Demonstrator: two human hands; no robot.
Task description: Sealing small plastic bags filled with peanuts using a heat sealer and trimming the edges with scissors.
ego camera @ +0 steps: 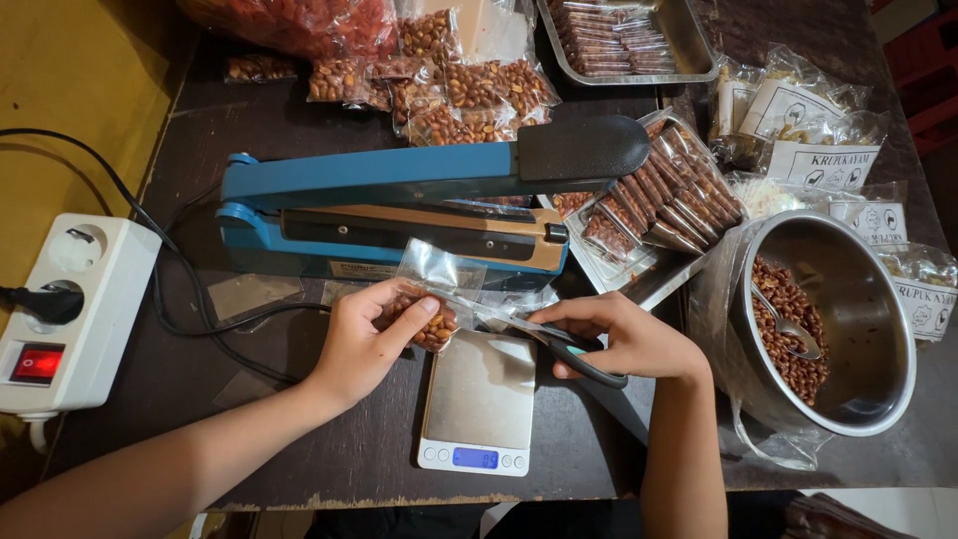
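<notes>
Dark wood of a worn table (329, 439) filled the head view, and a small digital scale (477, 404) sat near its front edge as the landmark. Just above the scale's upper left corner, the left hand (364, 339) was clenched around a small clear bag of peanuts (431, 317), thumb across its front; the bag's long axis ran up and away from the person, its empty top flap pointing toward the blue heat sealer (399, 215) behind the scale. Over the scale's upper right corner, the right hand (624, 339) grasped scissors (559, 344), their blades pointing left at the bag's flap and lying nearly level. Right of the scale stood a steel bowl (878, 329) of peanuts with a spoon (788, 324) inside. Far left of the scale lay a white power strip (85, 299).
</notes>
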